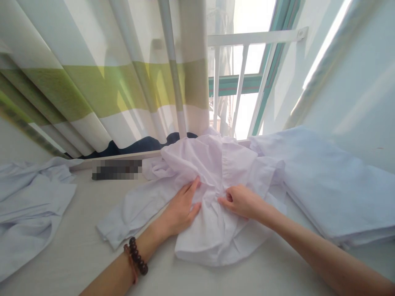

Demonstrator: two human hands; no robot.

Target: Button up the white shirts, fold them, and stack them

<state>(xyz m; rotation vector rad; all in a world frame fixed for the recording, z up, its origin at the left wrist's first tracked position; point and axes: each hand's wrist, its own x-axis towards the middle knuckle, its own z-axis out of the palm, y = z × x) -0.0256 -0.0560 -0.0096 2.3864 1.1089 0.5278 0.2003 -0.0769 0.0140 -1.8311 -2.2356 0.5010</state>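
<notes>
A white long-sleeved shirt [200, 242] lies spread and wrinkled on the pale surface, its button strip running down the middle. One sleeve stretches out to the left. My left hand [182, 207] rests on the shirt front with its fingers spread and nothing gripped. To the right of the button strip, my right hand [239, 201] has its fingers curled, pinching the shirt fabric near its middle. A dark beaded bracelet [138, 257] is around my left wrist.
At right lies a stack of folded white cloth [336, 185]; another rumpled white garment [27, 209] is at left. A blurred dark object [117, 169] sits near the back edge. Behind are a curtain [123, 86] and a white railing [253, 39] before a window.
</notes>
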